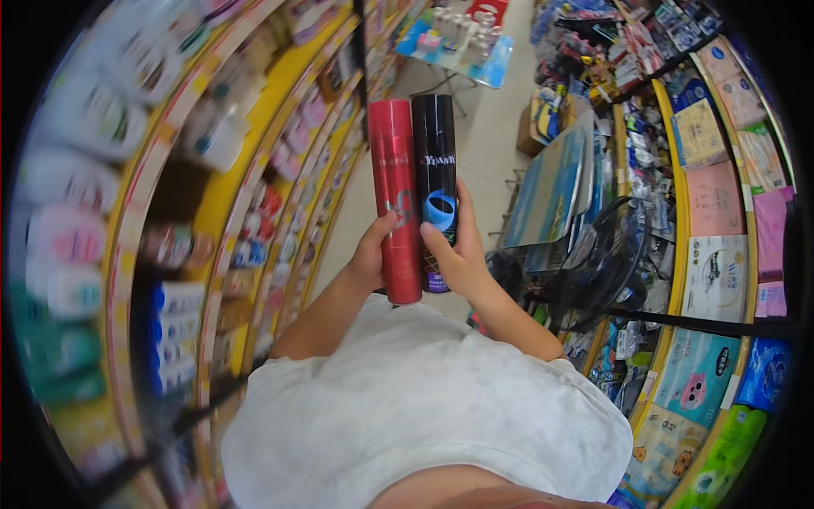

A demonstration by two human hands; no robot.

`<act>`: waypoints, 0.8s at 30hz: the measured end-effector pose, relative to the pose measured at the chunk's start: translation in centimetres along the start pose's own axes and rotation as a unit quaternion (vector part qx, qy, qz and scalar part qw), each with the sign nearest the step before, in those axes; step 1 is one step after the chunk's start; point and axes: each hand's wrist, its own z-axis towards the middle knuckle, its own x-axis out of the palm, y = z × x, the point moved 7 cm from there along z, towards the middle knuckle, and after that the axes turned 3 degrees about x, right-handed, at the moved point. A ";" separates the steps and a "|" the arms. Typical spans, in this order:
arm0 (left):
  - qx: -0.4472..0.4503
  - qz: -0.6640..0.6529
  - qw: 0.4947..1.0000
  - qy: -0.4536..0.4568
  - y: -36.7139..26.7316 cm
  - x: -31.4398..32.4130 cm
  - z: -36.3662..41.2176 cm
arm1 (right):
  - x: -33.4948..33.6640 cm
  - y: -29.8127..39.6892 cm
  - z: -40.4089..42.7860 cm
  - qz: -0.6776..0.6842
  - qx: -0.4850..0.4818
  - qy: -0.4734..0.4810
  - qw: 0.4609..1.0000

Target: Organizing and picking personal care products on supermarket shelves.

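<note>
My left hand (372,252) is wrapped around the lower half of a red spray can (395,172), its thumb lying across the front. Close beside it, a black spray can (435,133) with a blue round design rests in my right hand (463,249). The right thumb presses on the black can's front, and the fingers curl around its far side. Both cans are capped, nearly upright in the picture, and held side by side in front of my chest. Each bears writing. The palms and most of the left fingers are hidden.
Yellow-edged shelves of bottles (98,121) line the left side. On the right, shelves hold tissue packs (715,273). A black fan (601,264) and folded table boards (550,184) stand in the aisle. Farther ahead is a small folding table (489,67) with several cans on it.
</note>
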 end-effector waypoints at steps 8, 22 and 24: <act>-0.031 0.234 0.963 0.134 -4.2 2.8 21.7 | -12.5 -4.5 15.3 0.033 0.150 -0.160 0.975; 0.050 0.400 0.897 0.180 -1.3 5.8 53.2 | -35.9 -14.8 35.1 0.079 0.077 -0.155 0.982; -0.008 0.422 0.893 0.157 -1.1 6.2 57.0 | -39.3 -15.6 38.6 0.081 0.077 -0.115 0.987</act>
